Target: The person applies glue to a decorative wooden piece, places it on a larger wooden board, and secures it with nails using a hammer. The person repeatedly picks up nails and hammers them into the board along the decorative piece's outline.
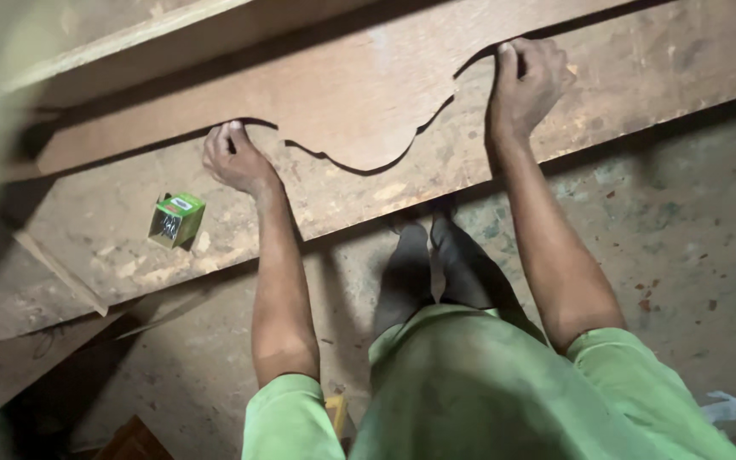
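My hands grip the scalloped wooden board lying across the upper frame on the desk. Its long axis runs left to right: left hand curled on its lower left edge, right hand on its right edge.

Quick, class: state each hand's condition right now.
Left hand: closed, gripping the edge of the brown scalloped wooden board.
Right hand: closed, gripping the same board's edge.
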